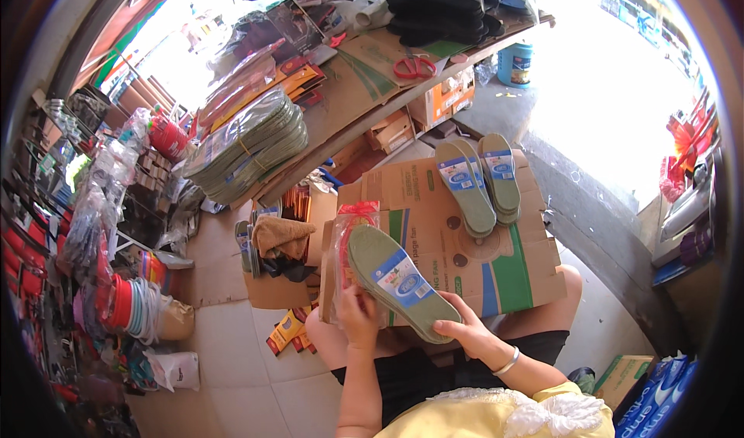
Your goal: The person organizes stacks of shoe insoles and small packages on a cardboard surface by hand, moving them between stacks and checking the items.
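Observation:
A pair of green insoles (390, 269) with a blue and white label band is in my right hand (471, 332). The thumb lies on top of the heel end, and the other fingers go underneath. My left hand (358, 315) is closed at the lower edge of a clear plastic bag with red trim (358, 215), close to the left side of the insoles; its fingertips are partly hidden. Below both hands, a flattened cardboard box (403, 190) rests across my lap. Two small stacks of like insoles, a left stack (465, 188) and a right stack (500, 178), lie at its far right.
Beyond the cardboard runs a long table (372, 116) with a banded pile of insoles (252, 143), red scissors (415, 67) and black insoles (438, 12). A brown cloth (283, 236) sits on an open box at left. Hanging goods and buckets (120, 302) crowd the left side.

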Demonstrator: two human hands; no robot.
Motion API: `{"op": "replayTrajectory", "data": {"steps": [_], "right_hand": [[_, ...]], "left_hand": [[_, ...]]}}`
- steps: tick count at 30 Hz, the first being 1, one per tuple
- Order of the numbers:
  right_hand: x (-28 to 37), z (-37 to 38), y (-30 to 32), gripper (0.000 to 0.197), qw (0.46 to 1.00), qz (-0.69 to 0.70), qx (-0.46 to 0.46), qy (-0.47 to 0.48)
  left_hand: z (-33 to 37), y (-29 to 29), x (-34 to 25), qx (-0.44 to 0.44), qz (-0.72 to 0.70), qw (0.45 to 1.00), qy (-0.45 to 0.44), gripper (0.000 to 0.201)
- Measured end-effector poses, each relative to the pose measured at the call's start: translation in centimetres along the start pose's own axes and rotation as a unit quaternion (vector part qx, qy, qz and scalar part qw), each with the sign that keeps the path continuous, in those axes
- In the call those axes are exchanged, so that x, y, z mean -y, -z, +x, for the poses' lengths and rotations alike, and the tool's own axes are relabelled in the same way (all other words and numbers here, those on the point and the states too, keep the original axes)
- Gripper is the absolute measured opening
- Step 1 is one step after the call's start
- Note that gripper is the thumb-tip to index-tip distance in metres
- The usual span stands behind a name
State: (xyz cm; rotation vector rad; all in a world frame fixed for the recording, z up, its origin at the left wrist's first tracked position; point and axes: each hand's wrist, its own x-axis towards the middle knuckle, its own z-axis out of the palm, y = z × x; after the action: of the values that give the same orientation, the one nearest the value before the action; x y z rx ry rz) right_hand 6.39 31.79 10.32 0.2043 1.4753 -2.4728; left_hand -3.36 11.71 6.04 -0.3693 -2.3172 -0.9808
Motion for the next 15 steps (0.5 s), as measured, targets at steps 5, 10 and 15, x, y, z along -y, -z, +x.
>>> {"op": "replayTrajectory", "data": {"steps": [5, 10, 15], "right_hand": [[0.5, -0.2, -0.2, 0.073, 1.000, -0.018, -0.006, 0.007], [-1.4, 1.5, 1.4, 0.071, 0.975, -0.185, -0.038, 0.118], [0.4, 0.9, -0.2, 0.074, 0.933, -0.333, -0.065, 0.124]], "left_hand": [[0.9, 1.7, -0.9, 0.027, 0.019, 0.999, -0.003, 0.011], [0.9, 1.6, -3.2, 0.061, -0.007, 0.990, -0.126, 0.012], [0.7, 1.6, -1.9, 0.040, 0.010, 0.999, 0.001, 0.013]]}}
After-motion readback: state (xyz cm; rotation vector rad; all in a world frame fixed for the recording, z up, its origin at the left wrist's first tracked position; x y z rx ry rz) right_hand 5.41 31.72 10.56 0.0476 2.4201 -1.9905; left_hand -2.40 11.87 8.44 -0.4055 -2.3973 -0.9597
